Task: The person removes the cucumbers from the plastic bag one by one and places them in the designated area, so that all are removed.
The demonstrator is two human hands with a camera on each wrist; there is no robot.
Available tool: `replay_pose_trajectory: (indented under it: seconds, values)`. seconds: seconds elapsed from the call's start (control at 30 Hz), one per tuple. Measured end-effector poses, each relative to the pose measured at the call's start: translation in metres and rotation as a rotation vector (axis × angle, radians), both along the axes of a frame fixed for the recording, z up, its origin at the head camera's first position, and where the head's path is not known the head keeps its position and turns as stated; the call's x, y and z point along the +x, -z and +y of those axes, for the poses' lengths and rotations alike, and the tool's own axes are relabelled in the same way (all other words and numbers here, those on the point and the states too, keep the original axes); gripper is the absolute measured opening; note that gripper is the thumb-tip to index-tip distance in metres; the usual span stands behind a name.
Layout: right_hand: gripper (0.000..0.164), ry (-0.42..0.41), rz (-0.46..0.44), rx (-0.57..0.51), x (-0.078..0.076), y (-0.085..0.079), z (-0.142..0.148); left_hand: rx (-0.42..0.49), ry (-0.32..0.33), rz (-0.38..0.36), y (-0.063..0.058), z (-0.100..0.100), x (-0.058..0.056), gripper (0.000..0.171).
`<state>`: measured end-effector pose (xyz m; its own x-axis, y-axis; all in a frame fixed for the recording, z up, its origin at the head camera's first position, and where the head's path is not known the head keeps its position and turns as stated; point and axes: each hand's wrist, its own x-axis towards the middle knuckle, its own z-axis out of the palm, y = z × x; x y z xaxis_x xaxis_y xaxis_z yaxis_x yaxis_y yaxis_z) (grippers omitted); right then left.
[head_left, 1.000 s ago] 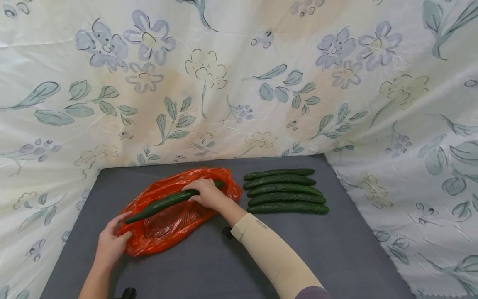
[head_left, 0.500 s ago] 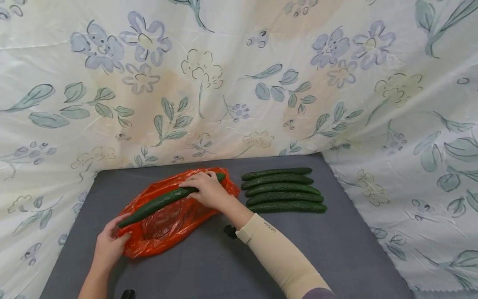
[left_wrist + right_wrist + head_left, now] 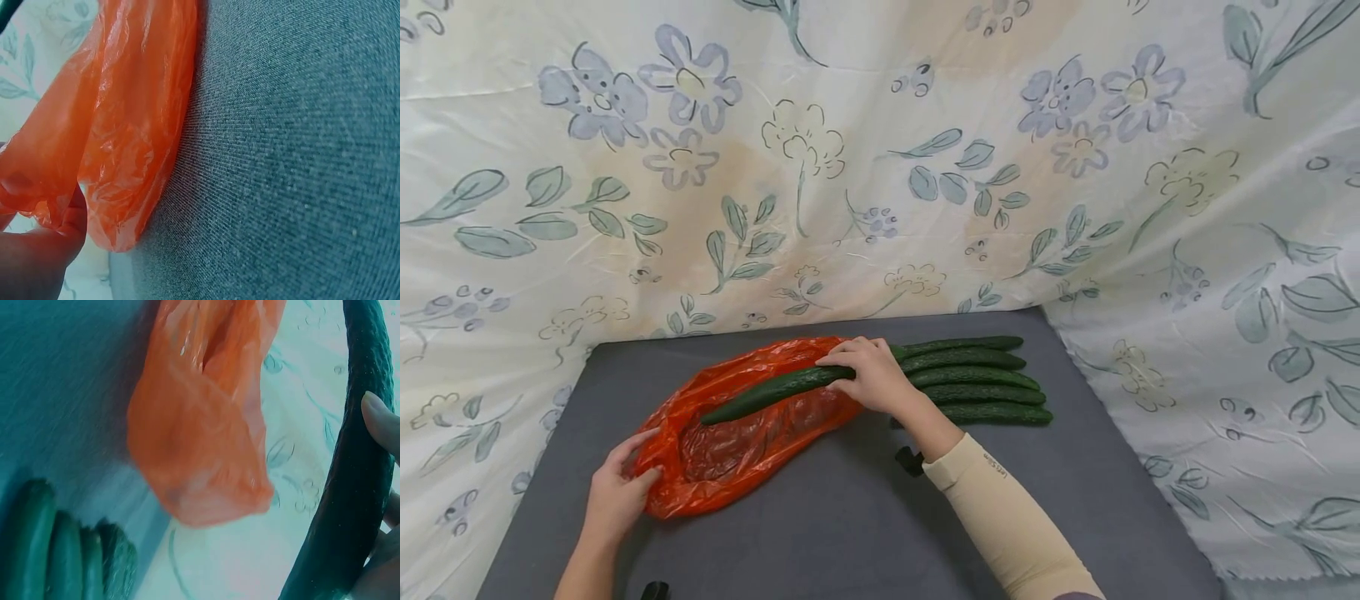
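Note:
My right hand [image 3: 876,377] grips a long dark green cucumber [image 3: 767,392] near its right part and holds it over the orange plastic bag [image 3: 688,504]. The cucumber's left end hangs above the bag's wide mouth. In the right wrist view, a thumb presses along the bumpy skin of the same cucumber [image 3: 350,481]. At the bag's left end, my left hand [image 3: 619,490] pinches its rim between thumb and fingers. The left wrist view shows the thin film [image 3: 44,169] drawn up at that hand. Several cucumbers [image 3: 992,394] lie side by side right of the bag, partly covered by my right hand.
The grey tabletop [image 3: 820,533] carries everything. A floral cloth [image 3: 865,167] hangs behind it and along both sides. Black pieces show by my right wrist [image 3: 910,461] and at the lower left edge. A cream sleeve [image 3: 1000,517] covers the right forearm.
My right hand has carried the cucumber to the right, so its left end is away from my left hand and it now overlaps the row. The left hand stays at the bag's rim.

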<state>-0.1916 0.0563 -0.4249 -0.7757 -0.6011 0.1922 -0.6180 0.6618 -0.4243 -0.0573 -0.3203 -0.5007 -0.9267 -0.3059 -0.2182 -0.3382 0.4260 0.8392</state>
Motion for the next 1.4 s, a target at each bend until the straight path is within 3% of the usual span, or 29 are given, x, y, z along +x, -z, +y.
replay_pose_trajectory:
  seconds: [0.43, 1.07, 1.4]
  values:
    - [0.041, 0.044, -0.033, -0.131, 0.006, 0.007, 0.050, 0.018, -0.008, 0.008, 0.004, 0.003, -0.002, 0.062]
    - [0.044, 0.155, -0.101, -0.181, 0.014, 0.017, 0.122, 0.002, -0.013, 0.016, 0.002, -0.003, -0.004, 0.059]
    - [0.045, 0.179, -0.042, -0.215, 0.025, 0.024, 0.148, 0.030, -0.030, -0.013, 0.005, -0.003, -0.004, 0.060]
